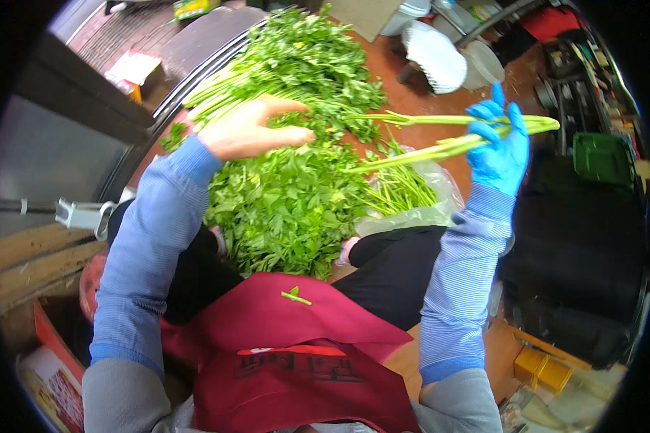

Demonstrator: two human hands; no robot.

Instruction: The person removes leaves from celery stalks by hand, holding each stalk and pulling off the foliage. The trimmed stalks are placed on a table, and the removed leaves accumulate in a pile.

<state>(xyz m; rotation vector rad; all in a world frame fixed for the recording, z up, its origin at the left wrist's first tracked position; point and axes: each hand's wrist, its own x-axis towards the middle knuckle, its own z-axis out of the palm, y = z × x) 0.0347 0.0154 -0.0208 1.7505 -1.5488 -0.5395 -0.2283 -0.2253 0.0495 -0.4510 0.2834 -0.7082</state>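
My right hand (pixel 500 148), in a blue glove, is closed around a few pale green celery stalks (pixel 440 150). Their thin ends point left over the greens, and the thick base sticks out to the right of the glove. Bare and open, my left hand (pixel 253 130) hovers over the leafy pile with thumb and fingers apart and nothing between them. Beneath it spreads a large heap of leafy celery (pixel 289 206). Further off lies a bunch with long stalks (pixel 245 76). Trimmed thin stalks (pixel 404 186) rest on a clear plastic bag (pixel 440 180) beside the heap.
A short stem piece (pixel 296 297) lies on my red apron (pixel 267 325). White and grey tubs (pixel 482 65) stand at the far right, with a green crate (pixel 601 157) nearer. A glass door frame (pixel 72 94) borders the left. A cardboard box (pixel 54 346) sits at lower left.
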